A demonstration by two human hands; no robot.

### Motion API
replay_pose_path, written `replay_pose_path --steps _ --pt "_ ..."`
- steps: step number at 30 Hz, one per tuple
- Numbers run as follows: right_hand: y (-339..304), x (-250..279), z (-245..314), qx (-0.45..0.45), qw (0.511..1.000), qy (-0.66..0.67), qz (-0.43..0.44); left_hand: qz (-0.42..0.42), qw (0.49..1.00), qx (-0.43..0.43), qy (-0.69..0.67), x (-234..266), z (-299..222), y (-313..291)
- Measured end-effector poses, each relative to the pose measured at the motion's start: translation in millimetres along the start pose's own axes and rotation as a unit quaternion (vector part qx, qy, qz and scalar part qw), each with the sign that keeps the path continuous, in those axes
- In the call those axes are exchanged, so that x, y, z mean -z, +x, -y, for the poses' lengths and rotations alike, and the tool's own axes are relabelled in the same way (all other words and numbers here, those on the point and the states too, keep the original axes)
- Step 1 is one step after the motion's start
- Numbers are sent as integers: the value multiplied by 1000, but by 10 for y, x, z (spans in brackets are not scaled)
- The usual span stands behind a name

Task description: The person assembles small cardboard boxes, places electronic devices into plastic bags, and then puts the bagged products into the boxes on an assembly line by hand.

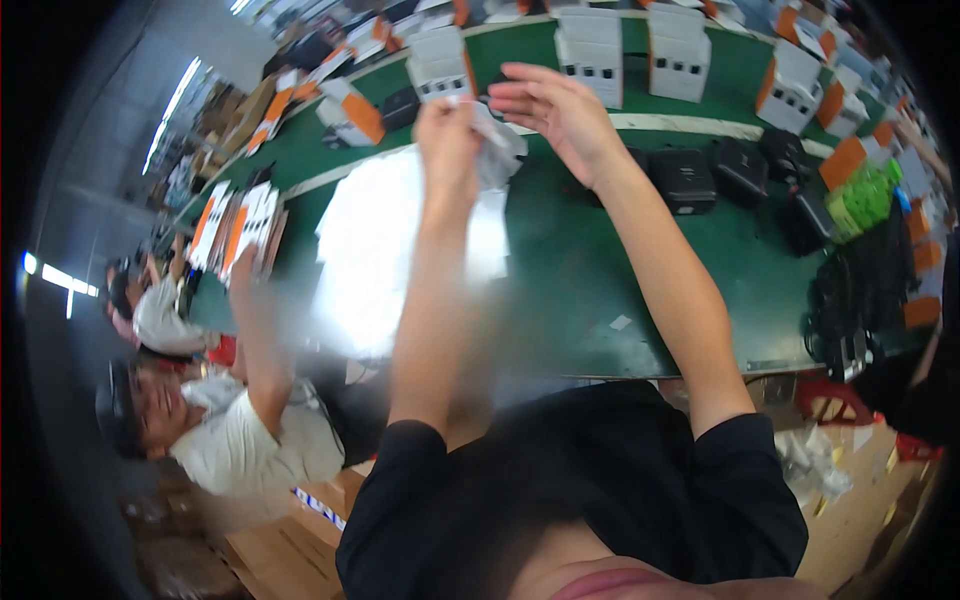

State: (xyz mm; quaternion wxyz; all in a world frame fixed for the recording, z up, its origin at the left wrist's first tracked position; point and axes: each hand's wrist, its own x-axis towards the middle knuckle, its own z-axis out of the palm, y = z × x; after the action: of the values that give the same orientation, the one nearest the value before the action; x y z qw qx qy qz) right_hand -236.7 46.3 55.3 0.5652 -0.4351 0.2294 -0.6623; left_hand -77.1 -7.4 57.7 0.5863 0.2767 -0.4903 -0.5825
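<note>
My left hand [447, 140] is raised over the green table, its fingers closed on a clear plastic bag [503, 150] that hangs down on its right side. To the right of the bag, my right hand [556, 118] has its fingers stretched out, pointing toward the left hand, and nothing shows in its grasp. A stack of white sheets or bags [370, 235], bright with glare, lies below my left hand. Beyond both hands stands an open white and orange box [440, 62]. Black cases [683, 180] sit to the right of my right forearm.
More white and orange boxes [590, 60] line the far side of the green table [570, 290]. Flat printed cartons [250, 225] are piled at the left, where a co-worker [265, 440] reaches in. A green bag [862, 200] and black cables [850, 290] lie at the right.
</note>
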Motion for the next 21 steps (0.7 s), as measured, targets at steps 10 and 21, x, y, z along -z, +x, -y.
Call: replay_pose_path --steps 10,21 --pt "-503 1055 1579 73 812 -562 -140 128 982 -54 128 -1850 -357 223" --pt "260 2301 1865 218 787 -559 -146 108 916 -134 362 -2736 1762 991"
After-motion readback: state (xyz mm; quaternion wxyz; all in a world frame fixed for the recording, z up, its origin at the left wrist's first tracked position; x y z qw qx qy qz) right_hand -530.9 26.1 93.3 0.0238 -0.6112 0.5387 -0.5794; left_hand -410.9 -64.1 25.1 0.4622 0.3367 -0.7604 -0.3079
